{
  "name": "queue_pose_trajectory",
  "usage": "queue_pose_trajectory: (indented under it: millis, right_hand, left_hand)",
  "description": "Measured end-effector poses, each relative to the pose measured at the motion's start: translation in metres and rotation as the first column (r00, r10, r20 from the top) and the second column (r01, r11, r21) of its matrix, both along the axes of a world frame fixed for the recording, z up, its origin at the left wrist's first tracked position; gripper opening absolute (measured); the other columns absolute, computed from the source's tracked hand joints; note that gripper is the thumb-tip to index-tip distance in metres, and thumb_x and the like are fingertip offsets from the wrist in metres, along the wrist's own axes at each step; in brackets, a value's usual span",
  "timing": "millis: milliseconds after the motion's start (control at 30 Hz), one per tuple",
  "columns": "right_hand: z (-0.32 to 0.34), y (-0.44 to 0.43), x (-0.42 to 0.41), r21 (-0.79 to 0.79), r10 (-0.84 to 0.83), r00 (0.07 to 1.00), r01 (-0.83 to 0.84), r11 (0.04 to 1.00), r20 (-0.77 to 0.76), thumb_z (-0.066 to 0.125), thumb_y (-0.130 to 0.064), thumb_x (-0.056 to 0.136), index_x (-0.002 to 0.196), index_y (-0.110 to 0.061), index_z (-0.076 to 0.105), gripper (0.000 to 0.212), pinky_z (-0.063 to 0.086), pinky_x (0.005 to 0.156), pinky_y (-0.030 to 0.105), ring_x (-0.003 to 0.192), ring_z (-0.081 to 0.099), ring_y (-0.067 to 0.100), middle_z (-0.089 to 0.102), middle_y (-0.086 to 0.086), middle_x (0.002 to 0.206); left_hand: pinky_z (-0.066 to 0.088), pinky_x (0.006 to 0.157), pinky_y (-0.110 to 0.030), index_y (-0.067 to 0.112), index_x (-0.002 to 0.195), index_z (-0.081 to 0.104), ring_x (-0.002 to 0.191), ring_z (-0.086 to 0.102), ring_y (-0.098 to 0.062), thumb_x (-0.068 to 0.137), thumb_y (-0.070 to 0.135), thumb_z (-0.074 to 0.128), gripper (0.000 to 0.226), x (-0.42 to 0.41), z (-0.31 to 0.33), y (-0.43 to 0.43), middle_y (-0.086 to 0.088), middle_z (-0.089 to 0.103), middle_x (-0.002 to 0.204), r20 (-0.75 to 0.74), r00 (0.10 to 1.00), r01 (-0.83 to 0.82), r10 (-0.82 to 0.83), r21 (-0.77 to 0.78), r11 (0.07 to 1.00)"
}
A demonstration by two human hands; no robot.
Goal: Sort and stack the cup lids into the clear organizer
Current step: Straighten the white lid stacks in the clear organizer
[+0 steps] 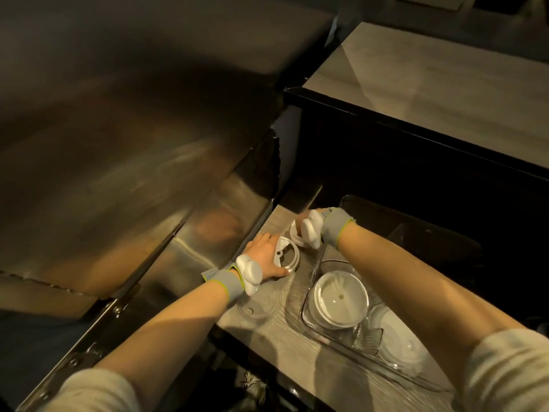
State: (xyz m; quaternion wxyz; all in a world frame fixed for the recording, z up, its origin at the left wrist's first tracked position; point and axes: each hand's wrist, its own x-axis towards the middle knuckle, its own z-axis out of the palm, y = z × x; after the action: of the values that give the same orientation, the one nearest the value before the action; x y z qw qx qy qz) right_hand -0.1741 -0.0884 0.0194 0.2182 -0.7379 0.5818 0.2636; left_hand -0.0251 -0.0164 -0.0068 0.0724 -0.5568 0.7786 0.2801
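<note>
My left hand (264, 257) grips a white cup lid (286, 255) on the wooden shelf, thumb along its near rim. My right hand (309, 226), further back, holds another white lid (297, 236); its fingers are mostly hidden behind a white wrist device. The clear organizer (312, 292) lies to the right, with a stack of white lids (338, 301) in its middle compartment. Clear lids (398, 343) sit in the nearer compartment. One clear flat lid (260, 304) lies loose on the shelf under my left wrist.
The wooden shelf (285, 352) is narrow. A stainless steel counter (124, 150) rises on the left. A dark cabinet with a pale top (439, 93) stands behind. A dark tub (416, 233) sits right of my right hand.
</note>
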Motion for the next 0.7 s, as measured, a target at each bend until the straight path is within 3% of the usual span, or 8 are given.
queue_pose_trajectory:
  millis: [100, 167, 200, 300, 400, 500, 567, 700]
  right_hand:
    - [0.012, 0.006, -0.003, 0.069, -0.080, 0.987, 0.071, 0.995, 0.142, 0.054, -0.002, 0.086, 0.063, -0.011, 0.051, 0.024, 0.030, 0.077, 0.027, 0.085, 0.041, 0.020, 0.048, 0.006, 0.074]
    - [0.027, 0.015, -0.003, -0.066, -0.105, 0.961, 0.125, 0.990, 0.256, 0.058, -0.010, 0.087, 0.085, -0.006, 0.063, 0.007, 0.032, 0.075, 0.029, 0.090, 0.051, 0.025, 0.056, 0.011, 0.091]
    - [0.036, 0.017, -0.003, -0.154, -0.108, 0.948, 0.160, 0.975, 0.299, 0.057, -0.016, 0.088, 0.095, -0.007, 0.063, 0.013, 0.033, 0.075, 0.030, 0.094, 0.054, 0.028, 0.058, 0.013, 0.100]
    - [0.073, 0.036, -0.007, -0.286, -0.072, 0.892, 0.219, 0.933, 0.447, 0.047, -0.022, 0.094, 0.083, -0.010, 0.056, 0.019, 0.035, 0.074, 0.034, 0.088, 0.053, 0.027, 0.055, 0.013, 0.095]
    - [0.100, 0.063, -0.023, -0.348, -0.017, 0.785, 0.295, 0.890, 0.619, 0.042, -0.017, 0.097, 0.090, 0.003, 0.058, 0.027, 0.032, 0.072, 0.027, 0.084, 0.051, 0.027, 0.056, 0.015, 0.089]
    - [0.113, 0.099, -0.041, -0.406, 0.067, 0.761, 0.267, 0.874, 0.645, 0.044, -0.016, 0.097, 0.101, 0.004, 0.064, 0.028, 0.031, 0.067, 0.015, 0.086, 0.047, 0.020, 0.062, 0.016, 0.099]
    - [0.118, 0.123, -0.050, -0.431, 0.133, 0.780, 0.188, 0.883, 0.612, 0.046, -0.019, 0.096, 0.102, 0.000, 0.065, 0.026, 0.027, 0.065, 0.017, 0.086, 0.043, 0.014, 0.063, 0.013, 0.100]
    - [0.118, 0.165, -0.067, -0.383, 0.207, 0.806, 0.026, 0.923, 0.554, 0.056, -0.025, 0.091, 0.097, -0.002, 0.067, 0.026, 0.033, 0.073, 0.021, 0.083, 0.053, 0.020, 0.066, 0.014, 0.093]
  left_hand:
    - [0.037, 0.104, -0.040, 0.015, 0.137, 0.038, 0.129, 0.038, -0.030, 0.074, 0.042, 0.070, 0.076, -0.001, 0.011, -0.002, -0.010, 0.042, 0.136, -0.056, 0.995, -0.085, 0.087, 0.035, 0.996]
    - [0.038, 0.103, -0.040, 0.015, 0.135, 0.040, 0.127, 0.040, -0.033, 0.071, 0.044, 0.069, 0.076, -0.004, 0.024, -0.002, -0.013, 0.044, 0.133, -0.127, 0.973, -0.185, 0.192, 0.067, 0.981]
    - [0.038, 0.104, -0.039, 0.014, 0.134, 0.041, 0.126, 0.042, -0.034, 0.071, 0.044, 0.069, 0.076, -0.006, 0.031, -0.002, -0.015, 0.044, 0.132, -0.171, 0.952, -0.243, 0.252, 0.076, 0.967]
    - [0.037, 0.104, -0.037, 0.009, 0.134, 0.040, 0.125, 0.042, -0.034, 0.082, 0.035, 0.066, 0.064, -0.014, 0.053, 0.001, -0.018, 0.043, 0.132, -0.266, 0.902, -0.334, 0.340, 0.069, 0.940]
    - [0.039, 0.100, -0.039, 0.009, 0.129, 0.045, 0.122, 0.044, -0.034, 0.082, 0.035, 0.063, 0.057, -0.021, 0.072, 0.007, -0.017, 0.046, 0.129, -0.323, 0.875, -0.371, 0.361, 0.033, 0.928]
    - [0.043, 0.094, -0.042, 0.007, 0.120, 0.051, 0.115, 0.049, -0.036, 0.067, 0.052, 0.056, 0.069, -0.024, 0.087, 0.019, -0.018, 0.051, 0.124, -0.332, 0.864, -0.397, 0.379, 0.015, 0.918]
    - [0.044, 0.093, -0.041, 0.008, 0.119, 0.053, 0.112, 0.053, -0.036, 0.062, 0.058, 0.053, 0.076, -0.024, 0.094, 0.026, -0.018, 0.053, 0.122, -0.350, 0.848, -0.426, 0.399, -0.002, 0.904]
    - [0.038, 0.099, -0.038, 0.007, 0.136, 0.042, 0.123, 0.046, -0.036, 0.086, 0.040, 0.060, 0.062, -0.026, 0.105, 0.040, -0.018, 0.045, 0.135, -0.392, 0.812, -0.482, 0.433, -0.030, 0.876]
